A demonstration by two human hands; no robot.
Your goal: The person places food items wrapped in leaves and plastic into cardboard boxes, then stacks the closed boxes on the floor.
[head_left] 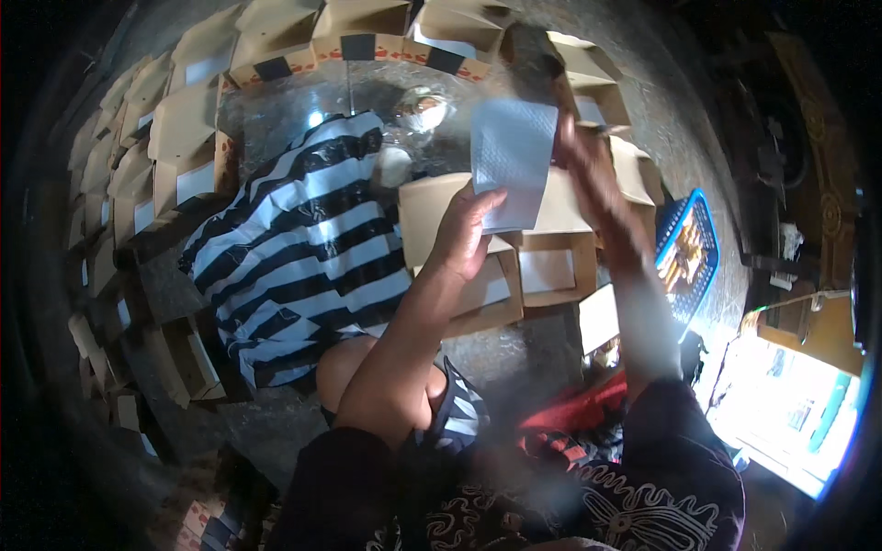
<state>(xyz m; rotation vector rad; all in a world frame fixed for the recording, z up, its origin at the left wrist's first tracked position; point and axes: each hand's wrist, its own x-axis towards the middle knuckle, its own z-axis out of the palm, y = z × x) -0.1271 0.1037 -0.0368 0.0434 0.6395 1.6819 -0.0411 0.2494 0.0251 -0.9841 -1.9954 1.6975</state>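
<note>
My left hand [475, 224] grips the lower edge of a stack of white embossed paper sheets [513, 162], its thumb on top. My right hand [566, 141] is at the right edge of the stack, blurred; whether its fingers hold a sheet cannot be told. Beneath the hands stand cardboard boxes with raised lids, among them one box [557, 297] with a white sheet lying inside. Further open boxes [357, 48] line the far side, also with white paper in some of them.
A black-and-white striped plastic sheet [310, 241] lies on the floor left of my hands. More open boxes [186, 172] stand in rows at the left. A blue plastic basket [710, 258] with pale yellowish pieces is at the right. A round shiny item [424, 110] lies beyond the sheet.
</note>
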